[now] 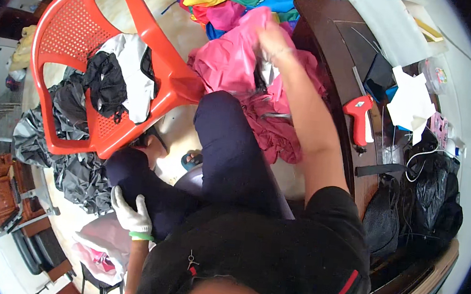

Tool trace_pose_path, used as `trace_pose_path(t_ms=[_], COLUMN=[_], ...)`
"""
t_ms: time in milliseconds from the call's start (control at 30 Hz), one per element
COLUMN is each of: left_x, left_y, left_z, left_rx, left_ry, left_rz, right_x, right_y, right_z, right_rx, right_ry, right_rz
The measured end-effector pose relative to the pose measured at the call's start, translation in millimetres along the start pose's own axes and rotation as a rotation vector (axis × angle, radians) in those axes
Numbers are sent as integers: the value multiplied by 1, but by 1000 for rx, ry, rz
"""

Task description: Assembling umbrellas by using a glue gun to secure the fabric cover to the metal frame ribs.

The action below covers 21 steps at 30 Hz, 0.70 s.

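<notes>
Pink cloth (221,63) lies between chair (140,13) and desk (329,28), partly raised; your blurred right hand (273,40) seems to grip it, left hand (131,212) spread against your leg (131,170). Likely lifting step; next calls for firm hold.

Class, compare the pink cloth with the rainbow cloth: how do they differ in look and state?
Colour: the pink cloth is in pink shades; the rainbow cloth mixes yellow, green, blue and more.
Place: the pink cloth lies nearer the person, the rainbow cloth beyond it.
Contact: the right hand is at the pink cloth; neither hand is on the rainbow cloth.
Both are crumpled.
</notes>
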<state>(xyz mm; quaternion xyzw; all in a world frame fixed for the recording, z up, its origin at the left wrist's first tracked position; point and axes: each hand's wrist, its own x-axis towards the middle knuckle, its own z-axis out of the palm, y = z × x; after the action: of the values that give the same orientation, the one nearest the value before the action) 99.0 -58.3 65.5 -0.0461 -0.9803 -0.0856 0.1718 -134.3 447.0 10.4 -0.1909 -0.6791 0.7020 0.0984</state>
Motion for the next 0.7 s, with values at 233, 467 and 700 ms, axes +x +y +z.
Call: trace_pose_path(t_ms=[233,467,700], left_x=[31,73,112], left_y=[60,203,204], left_z=[-6,16,0], left_rx=[-171,-1080,-1897], left_ry=[-57,-374,-961], left_rz=[575,272,-399], right_x=[-46,-179,-274], right_y=[-203,-317,-294], right_z=[17,69,130], right_rx=[556,72,-306], right_ry=[-385,-248,-515], right_rz=[-379,-810,-1018])
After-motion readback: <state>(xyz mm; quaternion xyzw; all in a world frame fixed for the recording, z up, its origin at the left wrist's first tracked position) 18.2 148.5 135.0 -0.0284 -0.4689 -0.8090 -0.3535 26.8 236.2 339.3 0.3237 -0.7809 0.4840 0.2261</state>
